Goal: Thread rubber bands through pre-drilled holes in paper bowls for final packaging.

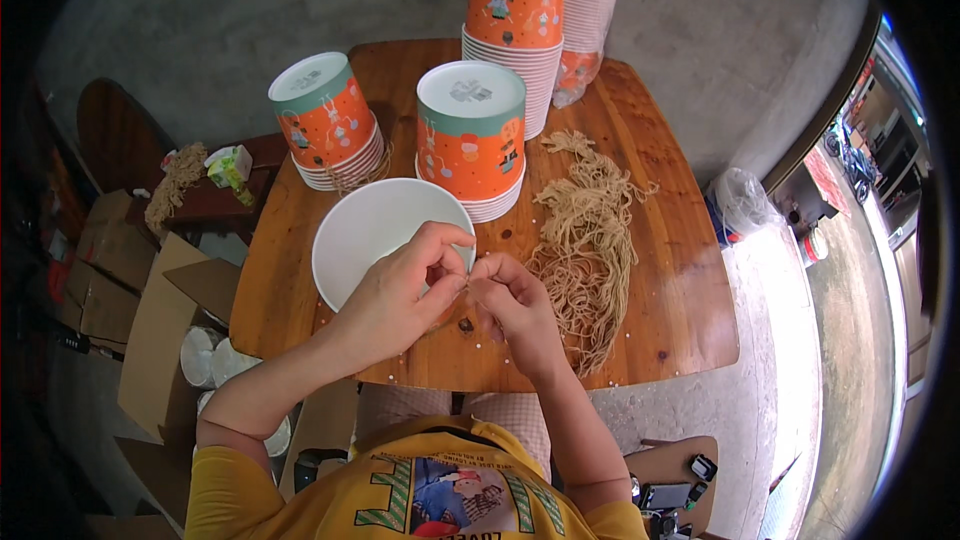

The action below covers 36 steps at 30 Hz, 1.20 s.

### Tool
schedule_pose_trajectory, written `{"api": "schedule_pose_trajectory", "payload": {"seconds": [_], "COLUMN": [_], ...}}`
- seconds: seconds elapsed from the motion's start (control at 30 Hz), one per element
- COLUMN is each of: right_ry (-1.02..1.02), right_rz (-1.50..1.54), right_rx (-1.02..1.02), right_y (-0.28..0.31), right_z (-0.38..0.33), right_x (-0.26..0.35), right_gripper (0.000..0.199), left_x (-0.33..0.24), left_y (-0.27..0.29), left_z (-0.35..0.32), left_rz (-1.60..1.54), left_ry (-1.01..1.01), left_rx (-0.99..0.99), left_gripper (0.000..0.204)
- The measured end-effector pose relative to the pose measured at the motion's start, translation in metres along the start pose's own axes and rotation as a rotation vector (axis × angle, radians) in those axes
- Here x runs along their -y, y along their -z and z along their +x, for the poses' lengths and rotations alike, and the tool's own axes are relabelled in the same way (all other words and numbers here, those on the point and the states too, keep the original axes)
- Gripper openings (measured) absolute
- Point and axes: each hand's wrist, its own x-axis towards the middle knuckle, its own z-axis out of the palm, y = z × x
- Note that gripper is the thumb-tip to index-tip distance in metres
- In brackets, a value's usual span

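Observation:
A white paper bucket [350,230] lies tipped with its mouth toward me on the wooden table. At the right side of its rim my left hand [415,270] is closed in a pinch. My right hand [512,302] meets it there, its thumb and fingers also pressed together. Whatever lies between the fingertips is too small to make out. To the right of my hands spreads a loose heap of tan cords [590,250]. Just behind the bucket stands a short stack of upturned orange and green paper buckets [470,140].
More upturned buckets [325,120] stand at the left, and a tall stack [513,40] rises at the back beside a plastic-wrapped column [590,0]. An open carton [160,340] with white buckets sits on the floor left of the table [680,320]. A side table holds more cord [178,180].

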Motion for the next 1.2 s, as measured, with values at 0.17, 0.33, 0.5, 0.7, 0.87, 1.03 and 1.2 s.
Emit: {"api": "schedule_pose_trajectory", "payload": {"seconds": [0.17,0.33,0.5,0.7,0.87,1.03,1.2], "right_ry": [0.074,0.293,0.325,0.114,0.056,-0.054,-0.111], "right_rz": [0.002,-0.134,-0.278,-0.039,-0.021,0.028,0.08], "right_rx": [-0.064,-0.099,-0.148,-0.134,-0.102,-0.02,-0.048], "right_y": [-0.006,-0.005,-0.008,-0.014,-0.007,-0.007,-0.009], "right_z": [-0.006,-0.001,-0.001,-0.006,-0.009,-0.013,-0.018], "right_x": [-0.002,-0.023,-0.019,-0.006,-0.011,-0.011,-0.01], "right_gripper": [0.009,0.01,0.007,0.01,0.013,0.018,0.015], "left_x": [0.003,-0.002,0.006,-0.001,0.003,0.003,0.005], "left_y": [0.001,0.002,-0.001,0.001,0.001,0.0,-0.001], "left_z": [0.001,0.002,0.001,-0.001,-0.001,-0.003,-0.003], "left_rz": [-0.101,-0.1,-0.046,-0.058,0.22,0.29,0.322], "left_ry": [0.064,0.105,0.011,0.069,-0.058,-0.126,-0.153], "left_rx": [0.027,0.034,0.024,0.096,0.023,0.002,-0.036], "left_gripper": [0.03,0.032,0.033,0.035,0.018,0.006,0.003]}}
